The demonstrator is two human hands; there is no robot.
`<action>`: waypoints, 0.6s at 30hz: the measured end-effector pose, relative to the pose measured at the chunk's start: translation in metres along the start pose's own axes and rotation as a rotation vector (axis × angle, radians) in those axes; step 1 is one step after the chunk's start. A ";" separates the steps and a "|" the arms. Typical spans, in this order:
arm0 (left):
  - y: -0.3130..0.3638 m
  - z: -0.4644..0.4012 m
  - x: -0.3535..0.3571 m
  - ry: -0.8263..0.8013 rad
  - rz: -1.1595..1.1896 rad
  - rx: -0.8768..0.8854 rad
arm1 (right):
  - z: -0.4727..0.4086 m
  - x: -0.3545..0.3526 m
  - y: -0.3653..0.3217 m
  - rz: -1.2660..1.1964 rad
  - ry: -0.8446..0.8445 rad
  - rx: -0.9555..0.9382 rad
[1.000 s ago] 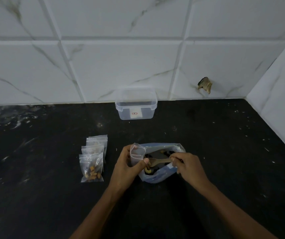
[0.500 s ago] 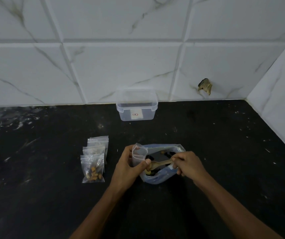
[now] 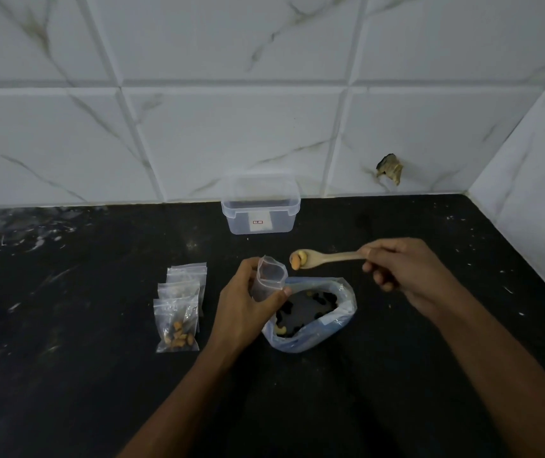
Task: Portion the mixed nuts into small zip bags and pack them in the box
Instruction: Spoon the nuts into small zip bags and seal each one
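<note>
My left hand [image 3: 246, 307] holds a small clear zip bag [image 3: 269, 279] upright with its mouth open. My right hand [image 3: 403, 269] grips the handle of a wooden spoon [image 3: 324, 258] whose bowl carries a few nuts [image 3: 298, 259], level with the small bag's mouth and just to its right. Below them lies a large blue-tinted bag of mixed nuts [image 3: 310, 315], open on the black counter. To the left lies a stack of small zip bags [image 3: 180, 305]; the front one holds nuts. A clear plastic box [image 3: 260, 209] stands open against the wall.
The black counter [image 3: 82, 375] is flecked with white specks. White marble-look tiles [image 3: 231, 127] form the back wall and a side wall at the right. A chipped hole [image 3: 390, 168] marks the back tile.
My right hand has lifted the spoon out of the large bag with nuts on it and raised it to the right. My left hand has lifted the small bag a little.
</note>
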State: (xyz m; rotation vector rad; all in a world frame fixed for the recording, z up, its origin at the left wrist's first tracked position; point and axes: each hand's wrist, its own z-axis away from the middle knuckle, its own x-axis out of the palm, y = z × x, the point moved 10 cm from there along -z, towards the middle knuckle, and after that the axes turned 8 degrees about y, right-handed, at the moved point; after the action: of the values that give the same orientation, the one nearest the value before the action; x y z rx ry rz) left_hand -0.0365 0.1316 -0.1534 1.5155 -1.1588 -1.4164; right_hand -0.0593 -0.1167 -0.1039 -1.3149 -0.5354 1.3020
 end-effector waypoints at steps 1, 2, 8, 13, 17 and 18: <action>0.002 -0.002 0.003 -0.007 -0.011 0.004 | 0.003 -0.002 -0.010 0.006 0.007 -0.024; 0.003 -0.004 0.007 -0.017 -0.022 0.005 | 0.006 -0.003 -0.020 0.015 0.012 -0.051; 0.003 -0.012 0.028 -0.040 0.018 -0.052 | 0.034 0.016 -0.059 0.367 0.108 -0.480; -0.002 -0.016 0.032 -0.006 0.065 -0.074 | 0.085 0.056 -0.071 0.697 0.168 -1.092; -0.004 -0.015 0.031 0.000 0.081 -0.070 | 0.095 0.067 -0.065 0.795 0.158 -1.216; -0.004 -0.015 0.030 -0.001 0.081 -0.071 | 0.095 0.063 -0.067 0.763 0.175 -1.215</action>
State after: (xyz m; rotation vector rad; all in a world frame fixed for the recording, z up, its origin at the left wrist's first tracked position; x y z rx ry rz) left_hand -0.0216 0.1041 -0.1652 1.4035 -1.1459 -1.3893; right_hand -0.1004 -0.0077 -0.0413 -2.8138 -0.7775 1.4487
